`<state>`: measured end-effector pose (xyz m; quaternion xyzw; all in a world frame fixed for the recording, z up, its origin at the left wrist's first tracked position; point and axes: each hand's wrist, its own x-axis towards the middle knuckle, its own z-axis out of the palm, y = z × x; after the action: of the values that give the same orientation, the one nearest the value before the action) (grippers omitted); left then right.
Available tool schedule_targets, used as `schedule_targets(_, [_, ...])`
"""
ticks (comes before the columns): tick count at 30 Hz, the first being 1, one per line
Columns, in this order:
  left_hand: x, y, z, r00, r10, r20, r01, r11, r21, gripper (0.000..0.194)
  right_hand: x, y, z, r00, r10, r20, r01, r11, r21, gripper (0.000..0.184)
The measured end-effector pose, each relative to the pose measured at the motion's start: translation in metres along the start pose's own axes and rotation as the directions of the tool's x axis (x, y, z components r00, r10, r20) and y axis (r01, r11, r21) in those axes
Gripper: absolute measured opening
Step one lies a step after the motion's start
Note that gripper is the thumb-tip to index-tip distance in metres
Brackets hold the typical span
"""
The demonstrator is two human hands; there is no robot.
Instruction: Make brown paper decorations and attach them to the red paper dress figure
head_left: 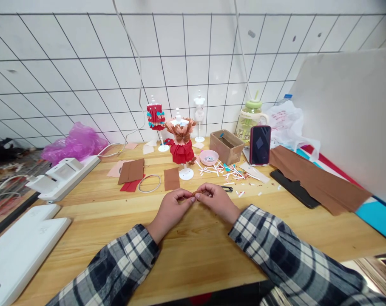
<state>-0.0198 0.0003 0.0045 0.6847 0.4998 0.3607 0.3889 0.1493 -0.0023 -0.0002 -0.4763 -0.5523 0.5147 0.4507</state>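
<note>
My left hand point(175, 207) and my right hand point(217, 200) meet over the table, thumbs and fingertips closed on a small piece of brown paper point(194, 194) that is mostly hidden. Just beyond them stands a small white dress form in a red skirt point(182, 152) with a brown and peach pleated top. A brown paper square point(171, 179) lies left of its base. Black-handled scissors point(226, 188), partly hidden, rest behind my right hand.
Farther back are a red-dressed form point(156, 117), a bare white form point(199, 114), a cardboard box point(226, 147), a pink bowl point(208, 157) and paper scraps point(234, 172). A phone point(259, 145) stands right; a power strip point(65, 180) lies left, near a wire ring point(149, 183).
</note>
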Motion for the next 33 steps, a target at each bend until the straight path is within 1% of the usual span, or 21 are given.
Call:
schedule_targets(3, [0.0009,-0.0013,-0.0003,1.000,-0.022,-0.022,0.021,0.999,-0.043,0.023,0.0002,-0.0005,-0.0004,0.998,0.039,-0.052,-0.033,0.994,0.105,0.024])
schedule_targets(6, [0.0023,-0.0045,-0.0003,0.997,-0.076,-0.027,0.072,0.992,-0.106,0.025,0.0001,-0.0009,0.0002,0.994,0.103,-0.037,-0.091,0.969,0.228,0.028])
schedule_targets(9, [0.0028,-0.0063,-0.0003,0.993,-0.119,-0.002,0.116,0.974,-0.195,0.029,-0.0005,-0.0017,0.0011,0.992,0.122,-0.023,-0.111,0.957,0.269,0.030])
schedule_targets(12, [0.0023,-0.0054,0.0001,0.992,-0.121,0.021,0.123,0.964,-0.236,0.033,-0.0013,-0.0016,0.0019,0.994,0.110,-0.024,-0.100,0.958,0.269,0.030])
schedule_targets(16, [0.0024,-0.0044,0.0014,0.997,-0.066,0.051,0.072,0.986,-0.148,0.029,-0.0013,0.0012,0.0036,0.992,0.129,-0.005,-0.123,0.956,0.266,0.030])
schedule_targets(18, [0.0030,-0.0046,0.0019,0.998,-0.054,0.034,0.058,0.990,-0.129,0.026,-0.0009,0.0024,0.0043,0.992,0.128,-0.004,-0.122,0.958,0.258,0.029])
schedule_targets(23, [0.0032,-0.0034,0.0011,0.995,-0.091,0.028,0.094,0.982,-0.166,0.025,-0.0004,0.0021,0.0035,0.994,0.110,-0.001,-0.108,0.972,0.210,0.026])
schedule_targets(25, [0.0028,-0.0026,0.0002,0.997,-0.079,0.014,0.080,0.980,-0.182,0.023,-0.0003,0.0021,0.0028,0.994,0.106,0.013,-0.107,0.977,0.186,0.025])
schedule_targets(30, [0.0030,-0.0040,-0.0017,1.000,0.001,-0.003,-0.001,0.986,-0.165,0.019,0.0003,0.0031,0.0018,0.994,0.085,0.070,-0.094,0.986,0.138,0.026])
schedule_targets(33, [0.0035,-0.0060,-0.0012,1.000,-0.020,-0.021,0.016,0.988,-0.156,0.019,0.0001,0.0019,0.0013,0.991,0.097,0.089,-0.106,0.989,0.107,0.023])
